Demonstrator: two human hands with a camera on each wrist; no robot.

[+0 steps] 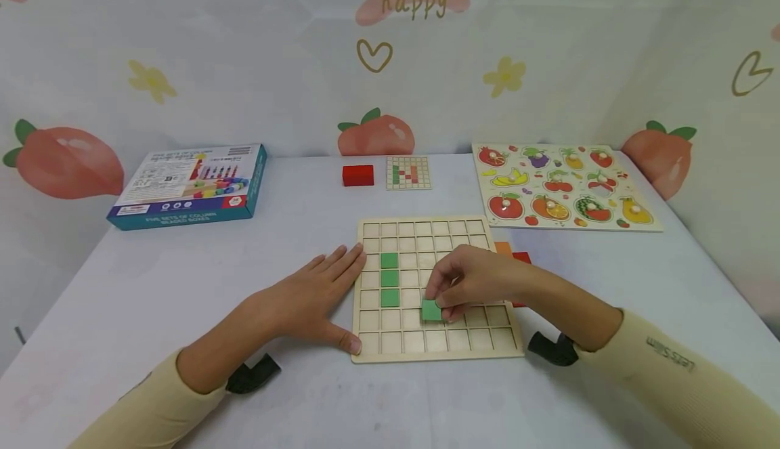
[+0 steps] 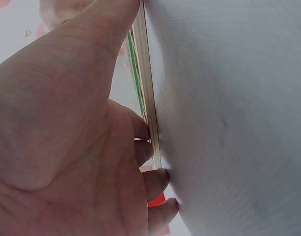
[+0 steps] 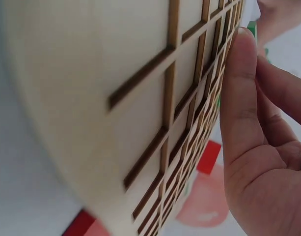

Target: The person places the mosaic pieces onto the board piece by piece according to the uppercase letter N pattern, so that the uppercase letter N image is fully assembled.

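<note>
A wooden grid board (image 1: 380, 344) lies on the table in the head view, with three green square tiles (image 1: 390, 278) in a column toward its left side. My right hand (image 1: 475, 278) pinches another green tile (image 1: 431, 310) between thumb and fingers, over the lower middle cells. In the right wrist view only a sliver of that green tile (image 3: 252, 28) shows past the thumb. My left hand (image 1: 307, 300) lies with spread, straight fingers against the board's left edge. From the left wrist, the fingertips (image 2: 162, 209) line up along the wooden edge.
Behind the board stand a red block (image 1: 358, 175) and a small pattern card (image 1: 409, 173). A fruit puzzle board (image 1: 563, 188) lies at back right, a boxed bead set (image 1: 189, 188) at back left. Orange (image 1: 503, 248) and red pieces (image 1: 522, 257) show beyond my right forearm.
</note>
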